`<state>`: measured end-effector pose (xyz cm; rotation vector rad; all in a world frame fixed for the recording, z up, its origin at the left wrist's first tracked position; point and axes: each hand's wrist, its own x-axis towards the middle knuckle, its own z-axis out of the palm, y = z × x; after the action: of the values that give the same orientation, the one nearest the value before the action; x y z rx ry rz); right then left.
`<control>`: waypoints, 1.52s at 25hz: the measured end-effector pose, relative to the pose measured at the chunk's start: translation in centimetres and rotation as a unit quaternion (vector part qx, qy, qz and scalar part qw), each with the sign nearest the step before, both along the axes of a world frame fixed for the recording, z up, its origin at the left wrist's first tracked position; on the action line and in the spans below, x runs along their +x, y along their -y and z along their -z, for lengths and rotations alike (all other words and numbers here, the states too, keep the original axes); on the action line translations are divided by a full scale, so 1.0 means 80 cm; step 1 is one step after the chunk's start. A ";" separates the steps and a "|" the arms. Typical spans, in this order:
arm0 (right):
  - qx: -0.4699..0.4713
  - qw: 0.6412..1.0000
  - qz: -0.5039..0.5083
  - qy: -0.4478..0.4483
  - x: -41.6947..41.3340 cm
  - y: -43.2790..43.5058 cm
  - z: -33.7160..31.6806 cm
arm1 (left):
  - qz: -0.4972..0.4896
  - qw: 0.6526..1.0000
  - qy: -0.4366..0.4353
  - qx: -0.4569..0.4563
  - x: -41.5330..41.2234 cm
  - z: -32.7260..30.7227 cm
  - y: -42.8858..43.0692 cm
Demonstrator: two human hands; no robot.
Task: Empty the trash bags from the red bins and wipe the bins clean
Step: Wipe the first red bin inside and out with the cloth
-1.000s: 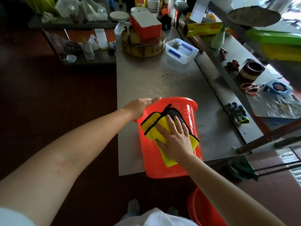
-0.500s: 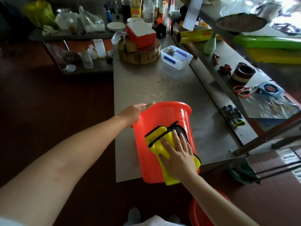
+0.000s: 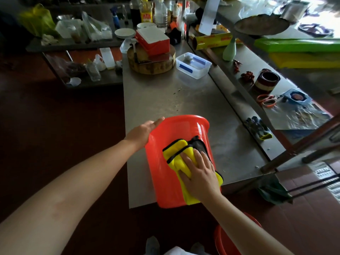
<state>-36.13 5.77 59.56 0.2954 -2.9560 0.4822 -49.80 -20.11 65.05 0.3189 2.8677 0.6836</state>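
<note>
Wiping step: right grip (image 3: 199, 173), fingers flat, presses the cloth (image 3: 176, 153) on the bin (image 3: 165, 172) (tipped on the bench (image 3: 156, 92)); left grip (image 3: 143, 132), unclenched, steadies it. Next, probably rotate to unwiped sides.

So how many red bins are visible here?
2. Tipped bin on the table; floor bin below it, partly hidden by the right forearm. More may be offscreen.
</note>
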 end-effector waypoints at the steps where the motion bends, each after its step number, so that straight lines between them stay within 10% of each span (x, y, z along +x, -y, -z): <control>1: -0.005 1.000 0.005 -0.001 0.010 -0.005 0.004 | 0.020 0.999 -0.023 -0.038 0.002 0.000 -0.003; 5: 0.006 1.000 0.013 -0.005 0.036 -0.003 0.014 | 0.010 0.990 -0.137 -0.036 -0.001 -0.003 -0.039; 17: -0.058 0.998 0.017 0.034 0.071 -0.017 0.018 | 0.048 0.987 -0.130 -0.082 -0.001 0.030 -0.057; 28: -0.086 0.989 0.056 0.102 -0.099 0.025 -0.025 | 0.026 0.989 -0.140 -0.026 0.013 0.031 -0.028; 38: -0.080 0.994 -0.004 0.069 0.066 -0.004 0.020 | 0.015 0.992 -0.126 -0.004 0.035 0.038 0.019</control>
<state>-30.88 6.05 57.99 0.2656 -3.0234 0.7663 -47.03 -21.65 62.01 0.4778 3.0947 0.6701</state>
